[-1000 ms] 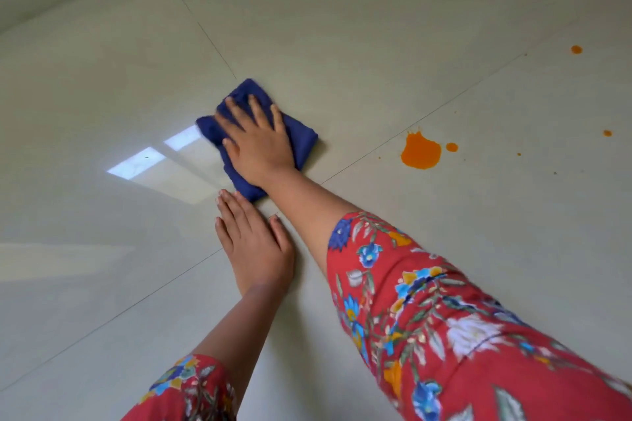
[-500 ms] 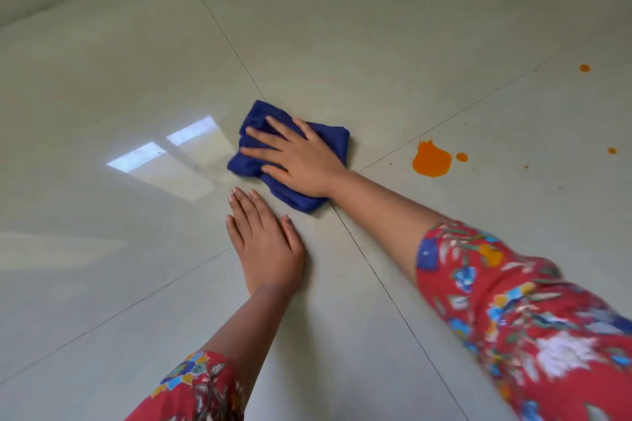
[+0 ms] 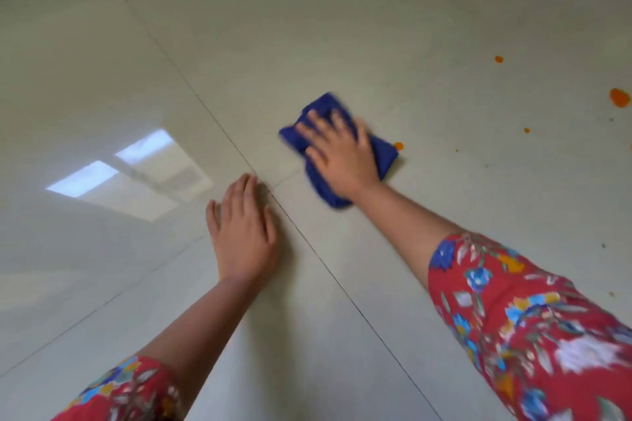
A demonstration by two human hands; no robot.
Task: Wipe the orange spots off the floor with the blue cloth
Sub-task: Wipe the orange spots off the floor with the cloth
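Note:
A folded blue cloth [image 3: 383, 154] lies on the pale tiled floor [image 3: 307, 27]. My right hand [image 3: 342, 154] presses flat on top of it, fingers spread. The large orange spot seen earlier is hidden, where the cloth now lies. A small orange dot [image 3: 398, 146] shows just past the cloth's right edge. Further right are an orange blob [image 3: 619, 97] at the frame edge, a dot [image 3: 499, 59] above it and a speck [image 3: 526, 130]. My left hand [image 3: 244, 232] rests flat on the floor, left of the cloth, holding nothing.
Dark grout lines [image 3: 342, 284] cross the glossy tiles and meet between my hands. A bright window reflection [image 3: 136, 174] lies on the floor at the left. Red flowered sleeves [image 3: 530, 335] cover both forearms. A few tiny dark specks [image 3: 603, 245] dot the floor at the right.
My right hand has slid the blue cloth to the right, across the grout line and onto the place of the large orange spot. My left hand has stayed planted on the floor.

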